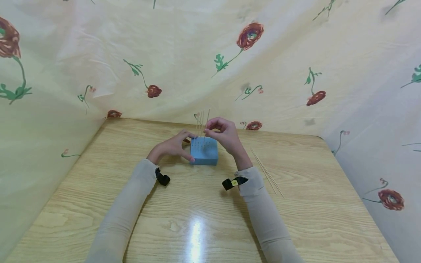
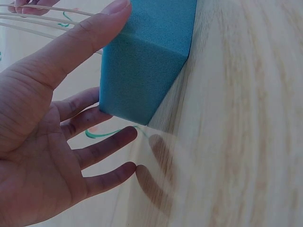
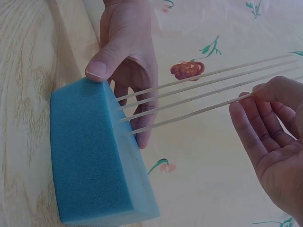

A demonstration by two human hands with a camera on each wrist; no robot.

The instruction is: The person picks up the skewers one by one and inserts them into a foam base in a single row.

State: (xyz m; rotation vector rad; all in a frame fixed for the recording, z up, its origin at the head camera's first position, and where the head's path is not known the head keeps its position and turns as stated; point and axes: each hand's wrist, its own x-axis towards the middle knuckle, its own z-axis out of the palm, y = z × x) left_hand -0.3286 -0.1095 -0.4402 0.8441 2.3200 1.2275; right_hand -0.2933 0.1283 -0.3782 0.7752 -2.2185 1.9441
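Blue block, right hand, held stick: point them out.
Blue block [image 3: 87, 151], right wrist view, broad side face.
Right hand [image 1: 227, 137], head view, middle of hand.
Held stick [image 3: 189, 114], right wrist view, mid-shaft.

Left wrist view's top edge crops the blue block [image 2: 147, 61]

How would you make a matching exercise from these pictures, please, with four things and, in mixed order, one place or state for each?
Things:
1. blue block
2. left hand
3. right hand
4. loose sticks

Places or states:
A. pinching a thin stick
B. lying on the table, right of the right forearm
C. touching the block's edge
D. bearing several upright sticks

Pairs: 1-D, 2-C, 3-A, 4-B
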